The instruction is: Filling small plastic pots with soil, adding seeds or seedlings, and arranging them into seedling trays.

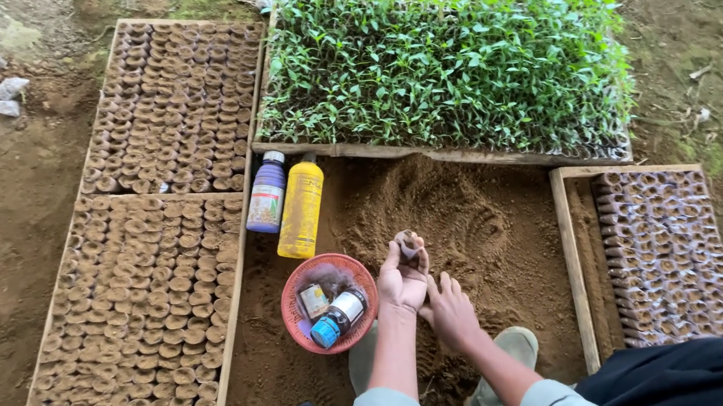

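Note:
My left hand [402, 278] is raised over a heap of loose brown soil [444, 207] and grips a small soil-filled plastic pot [408, 245] between its fingertips. My right hand [451, 311] is just below and to the right of it, palm down, fingers spread on the soil, holding nothing. Both grey sleeves come in from the bottom edge.
A red mesh basket [298, 323] with small jars sits left of my hands. A yellow bottle [301, 208] and a purple bottle [267, 193] lie behind it. Wooden trays of filled pots [146, 300] stand left, a seedling tray [445, 62] behind, a partly filled tray [667, 259] right.

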